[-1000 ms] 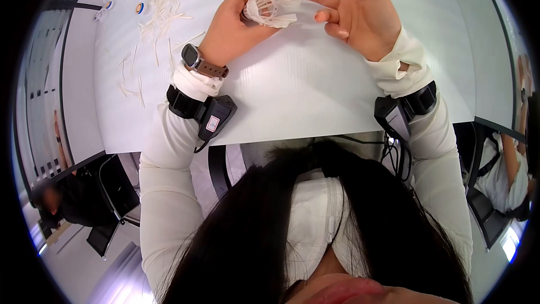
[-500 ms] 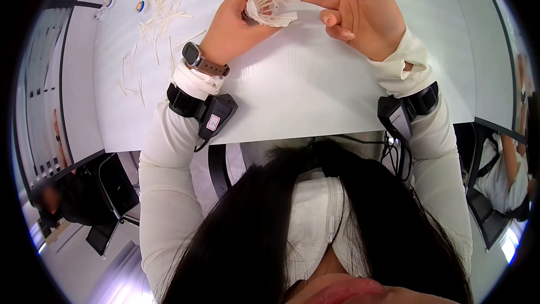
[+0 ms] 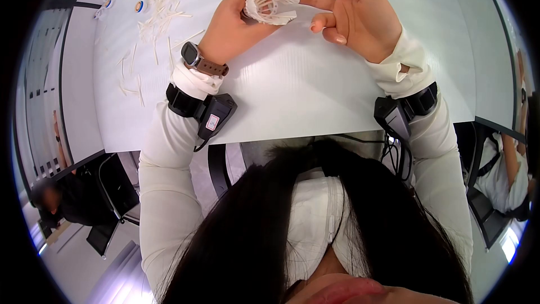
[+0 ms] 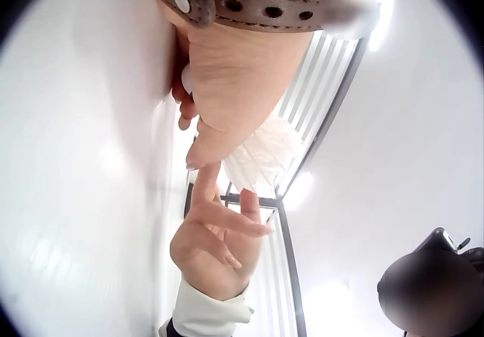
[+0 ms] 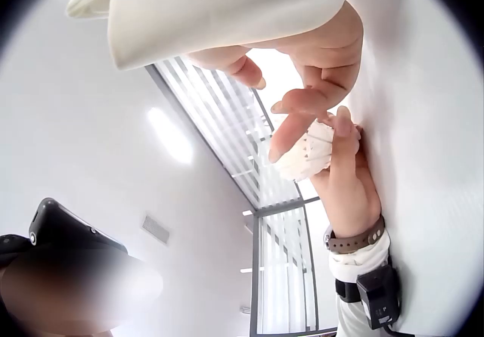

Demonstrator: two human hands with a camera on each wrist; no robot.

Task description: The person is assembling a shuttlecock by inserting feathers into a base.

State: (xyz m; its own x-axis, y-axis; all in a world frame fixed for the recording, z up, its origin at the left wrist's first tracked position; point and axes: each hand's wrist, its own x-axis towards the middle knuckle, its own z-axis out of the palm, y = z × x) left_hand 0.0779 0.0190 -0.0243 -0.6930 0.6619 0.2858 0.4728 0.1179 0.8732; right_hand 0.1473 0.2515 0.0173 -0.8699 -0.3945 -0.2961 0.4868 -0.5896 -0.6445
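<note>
A white shuttlecock with ragged feathers is gripped in my left hand, its open skirt facing up and to the right. My right hand is palm up beside it, its extended fingers reaching the feather edge while the other fingers bend loosely. In the left wrist view the feathers show beyond my left hand, with my right hand below. The right wrist view shows my right hand's fingers over the shuttlecock, which my left hand holds.
Thin white sticks lie scattered over the left part of the white table. Near them are small round blue-rimmed pieces and a clear item at the far left. People sit at both sides beyond the table.
My right hand has shifted slightly, its fingers moving a little along the shuttlecock's feather edge and its lower fingers changing their bend. The left hand keeps its grip, with the shuttlecock nearly in place.
</note>
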